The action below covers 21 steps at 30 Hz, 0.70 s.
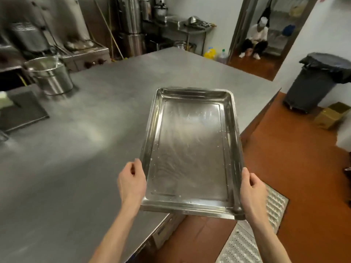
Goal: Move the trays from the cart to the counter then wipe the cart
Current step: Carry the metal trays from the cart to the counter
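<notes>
A shiny rectangular steel tray (pixel 191 149) is held lengthwise in front of me, above the near right corner of the steel counter (pixel 91 133). My left hand (pixel 132 180) grips the tray's left rim near its close end. On the opposite rim, my right hand (pixel 251 188) holds the tray with the thumb on top. The tray is empty, with a few water drops inside. Its near end juts out past the counter's edge. No cart is in view.
A steel pot (pixel 50 76) and a dark flat board (pixel 20 111) sit on the counter's left side. A lined grey bin (pixel 319 82) and a cardboard box (pixel 332 115) stand on the red floor to the right. A person sits in the far doorway (pixel 255 38). A floor grate (pixel 252 234) lies below.
</notes>
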Motion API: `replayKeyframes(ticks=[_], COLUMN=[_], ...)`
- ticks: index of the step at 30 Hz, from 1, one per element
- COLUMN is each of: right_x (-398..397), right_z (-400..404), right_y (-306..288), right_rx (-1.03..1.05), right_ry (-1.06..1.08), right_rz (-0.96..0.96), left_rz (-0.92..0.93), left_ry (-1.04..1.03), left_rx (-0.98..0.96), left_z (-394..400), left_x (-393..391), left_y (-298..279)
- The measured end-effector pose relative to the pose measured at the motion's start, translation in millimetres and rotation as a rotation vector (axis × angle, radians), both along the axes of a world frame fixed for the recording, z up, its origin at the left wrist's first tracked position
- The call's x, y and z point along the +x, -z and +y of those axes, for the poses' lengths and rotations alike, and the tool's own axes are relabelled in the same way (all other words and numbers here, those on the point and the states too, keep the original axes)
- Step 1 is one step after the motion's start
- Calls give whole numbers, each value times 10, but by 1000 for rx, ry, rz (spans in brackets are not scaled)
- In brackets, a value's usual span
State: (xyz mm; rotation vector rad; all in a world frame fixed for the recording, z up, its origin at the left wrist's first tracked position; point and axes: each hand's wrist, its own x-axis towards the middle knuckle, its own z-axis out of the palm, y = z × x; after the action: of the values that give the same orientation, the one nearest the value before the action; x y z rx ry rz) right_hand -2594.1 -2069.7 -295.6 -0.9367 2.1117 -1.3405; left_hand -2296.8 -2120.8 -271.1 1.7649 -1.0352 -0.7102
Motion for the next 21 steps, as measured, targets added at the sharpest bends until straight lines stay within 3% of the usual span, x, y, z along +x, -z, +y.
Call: replayKeyframes(ticks=[11, 21], right_x=[989, 2323], right_z=[-1062, -1021], right_y=[107, 248], right_rx=[36, 50], right_ry=[-467, -817], right_rz=[-4, -74], left_rz=[2, 3], left_ry=[-462, -772], left_rx=[24, 49], left_z=[239, 1169], left_x=[887, 1745], left_y=[233, 308])
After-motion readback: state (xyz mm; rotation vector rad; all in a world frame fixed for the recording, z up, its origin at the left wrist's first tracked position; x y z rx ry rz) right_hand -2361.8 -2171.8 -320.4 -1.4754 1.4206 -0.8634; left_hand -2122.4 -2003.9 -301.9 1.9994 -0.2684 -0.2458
